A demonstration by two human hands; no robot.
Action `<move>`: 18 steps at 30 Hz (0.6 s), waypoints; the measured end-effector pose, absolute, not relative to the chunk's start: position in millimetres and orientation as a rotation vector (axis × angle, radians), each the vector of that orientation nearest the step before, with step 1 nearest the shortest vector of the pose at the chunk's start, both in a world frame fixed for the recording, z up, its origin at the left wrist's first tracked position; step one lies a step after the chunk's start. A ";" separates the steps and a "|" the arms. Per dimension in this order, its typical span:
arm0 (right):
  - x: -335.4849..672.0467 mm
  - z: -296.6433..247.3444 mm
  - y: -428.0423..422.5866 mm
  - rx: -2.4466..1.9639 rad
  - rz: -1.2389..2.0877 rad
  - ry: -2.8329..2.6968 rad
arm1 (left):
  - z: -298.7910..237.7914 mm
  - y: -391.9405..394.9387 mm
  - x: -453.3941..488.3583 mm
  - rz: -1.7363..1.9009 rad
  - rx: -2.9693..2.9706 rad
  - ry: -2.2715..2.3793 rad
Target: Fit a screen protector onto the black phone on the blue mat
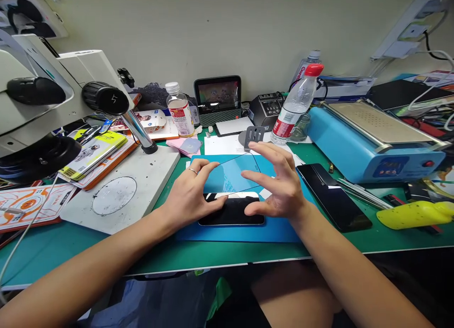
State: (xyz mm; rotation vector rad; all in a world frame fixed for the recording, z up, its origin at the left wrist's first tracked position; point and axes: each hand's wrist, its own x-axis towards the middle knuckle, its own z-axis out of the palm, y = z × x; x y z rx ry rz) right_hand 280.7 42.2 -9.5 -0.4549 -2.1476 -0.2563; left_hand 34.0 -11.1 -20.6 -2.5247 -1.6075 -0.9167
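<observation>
A clear, thin-bordered glass screen protector (234, 174) is tilted above the blue mat (280, 231). My left hand (189, 188) grips its left side between thumb and fingers. My right hand (280, 186) is open at the protector's right side, fingers spread; whether a fingertip touches the glass I cannot tell. Below both hands, a black phone (232, 212) lies face up on the mat, a pale strip along its far edge. My left thumb and right thumb hang over the phone and cover parts of it.
A microscope (106, 99) on a white base stands left, beside boxes (95, 153). Behind are a bottle (180, 110), a small display (218, 94) and a red-capped bottle (296, 106). At right are a blue heating machine (358, 148), another black phone (333, 195) and a yellow bottle (411, 214).
</observation>
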 end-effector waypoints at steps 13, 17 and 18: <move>288.2 -4.8 51.5 -0.579 -0.051 -2.251 | -17.0 -6.1 31.4 -0.661 -2.547 -1.663; 287.2 -6.2 46.3 -0.565 0.017 -2.442 | 13.2 -13.5 25.2 -0.308 -2.537 -1.605; 285.3 -6.8 43.5 -0.550 0.018 -2.468 | 20.6 -16.0 23.4 -0.287 -2.536 -1.567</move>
